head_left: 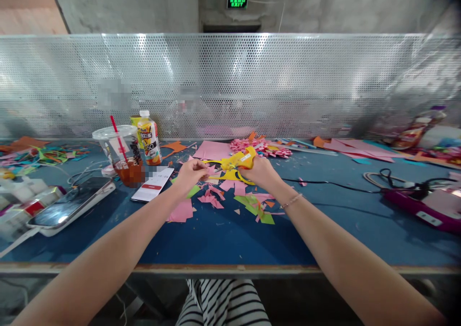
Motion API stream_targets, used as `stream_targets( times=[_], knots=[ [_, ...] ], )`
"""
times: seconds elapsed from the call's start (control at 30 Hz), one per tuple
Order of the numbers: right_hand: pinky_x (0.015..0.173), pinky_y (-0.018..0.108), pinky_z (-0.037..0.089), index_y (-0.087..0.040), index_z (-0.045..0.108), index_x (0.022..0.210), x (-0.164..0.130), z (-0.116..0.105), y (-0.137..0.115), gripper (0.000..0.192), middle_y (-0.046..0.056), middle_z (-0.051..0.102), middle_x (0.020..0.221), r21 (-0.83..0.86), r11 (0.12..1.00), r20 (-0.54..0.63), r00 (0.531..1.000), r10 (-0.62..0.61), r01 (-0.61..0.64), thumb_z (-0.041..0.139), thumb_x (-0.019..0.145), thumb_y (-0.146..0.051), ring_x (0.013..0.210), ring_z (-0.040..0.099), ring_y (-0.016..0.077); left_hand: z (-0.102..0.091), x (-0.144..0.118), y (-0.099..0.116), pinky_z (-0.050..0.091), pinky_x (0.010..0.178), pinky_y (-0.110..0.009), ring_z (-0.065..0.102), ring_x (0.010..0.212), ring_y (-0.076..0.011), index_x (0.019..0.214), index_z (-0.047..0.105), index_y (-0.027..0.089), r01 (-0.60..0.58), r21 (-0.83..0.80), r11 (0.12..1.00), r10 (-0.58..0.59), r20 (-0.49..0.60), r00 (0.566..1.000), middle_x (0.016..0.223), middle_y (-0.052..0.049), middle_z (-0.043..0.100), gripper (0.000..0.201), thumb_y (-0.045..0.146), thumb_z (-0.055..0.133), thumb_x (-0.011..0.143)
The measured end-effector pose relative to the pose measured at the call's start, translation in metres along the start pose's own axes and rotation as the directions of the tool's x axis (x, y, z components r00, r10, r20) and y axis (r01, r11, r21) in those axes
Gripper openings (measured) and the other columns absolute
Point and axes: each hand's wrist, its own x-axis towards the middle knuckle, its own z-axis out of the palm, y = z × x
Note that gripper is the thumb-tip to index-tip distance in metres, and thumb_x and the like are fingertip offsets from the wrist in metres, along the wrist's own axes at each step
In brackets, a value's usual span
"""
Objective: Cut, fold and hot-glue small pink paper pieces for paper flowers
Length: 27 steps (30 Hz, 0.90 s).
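My right hand (262, 172) is wrapped round a yellow glue gun (237, 161), whose nozzle points left. My left hand (193, 175), fingers pinched, holds a small piece of pink paper (212, 171) close to the nozzle tip. Flat yellow parts show beneath the glue gun; I cannot make out what they belong to. On the table below my hands lie pink paper scraps (212, 199) and green paper strips (252, 206). Behind the glue gun are a pink paper sheet (213, 150) and a pile of folded pink paper pieces (248, 146).
Left of my hands stand a plastic cup (126, 148) with a red straw and a juice bottle (149, 138), near a lit phone (153, 184). Another phone (74, 203) lies farther left. A black cord (334, 184) runs right to a purple power strip (419, 208). A perforated metal panel (230, 86) borders the back.
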Motion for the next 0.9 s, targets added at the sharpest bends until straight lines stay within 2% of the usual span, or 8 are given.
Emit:
stream_targets(
  times=[0.13, 0.33, 0.73, 0.9],
  knots=[
    [0.049, 0.023, 0.036, -0.015, 0.059, 0.077, -0.0003, -0.0015, -0.0005, 0.024, 0.006, 0.061, 0.069, 0.009, 1.000, 0.015, 1.000, 0.005, -0.006, 0.053, 0.069, -0.037, 0.061, 0.056, 0.0166, 0.0011, -0.0010, 0.0034, 0.050, 0.059, -0.027, 0.056, 0.055, -0.0097, 0.061, 0.049, 0.015, -0.005, 0.018, 1.000, 0.006, -0.037, 0.999, 0.058, 0.001, 0.055, 0.015, 0.016, 0.064, 0.061],
    [0.054, 0.024, 0.038, -0.012, 0.059, 0.082, -0.0007, -0.0044, -0.0029, 0.028, 0.009, 0.061, 0.074, 0.003, 1.000, 0.025, 0.999, 0.023, -0.023, 0.053, 0.070, -0.036, 0.066, 0.056, 0.0175, 0.0011, 0.0010, -0.0018, 0.050, 0.060, -0.027, 0.056, 0.053, -0.0090, 0.061, 0.050, 0.015, -0.006, 0.044, 0.999, 0.006, -0.009, 1.000, 0.057, 0.002, 0.054, 0.015, 0.016, 0.064, 0.062],
    [0.052, 0.025, 0.038, -0.011, 0.057, 0.077, 0.0007, -0.0058, -0.0041, 0.024, 0.010, 0.060, 0.071, 0.017, 0.999, 0.001, 0.999, 0.034, -0.034, 0.052, 0.072, -0.034, 0.064, 0.056, 0.0179, 0.0011, -0.0001, -0.0016, 0.051, 0.062, -0.029, 0.057, 0.055, -0.0098, 0.060, 0.050, 0.014, 0.008, -0.003, 1.000, -0.008, -0.013, 1.000, 0.057, 0.001, 0.055, 0.014, 0.012, 0.064, 0.061],
    [0.049, 0.024, 0.036, -0.012, 0.055, 0.074, 0.0007, -0.0058, -0.0015, 0.021, 0.008, 0.058, 0.066, 0.000, 1.000, 0.040, 0.999, 0.009, -0.009, 0.052, 0.072, -0.032, 0.059, 0.054, 0.0160, -0.0002, 0.0017, -0.0053, 0.052, 0.064, -0.030, 0.059, 0.057, -0.0109, 0.063, 0.050, 0.014, 0.022, 0.008, 1.000, -0.022, 0.014, 1.000, 0.058, -0.001, 0.058, 0.012, 0.011, 0.062, 0.064]
  ],
)
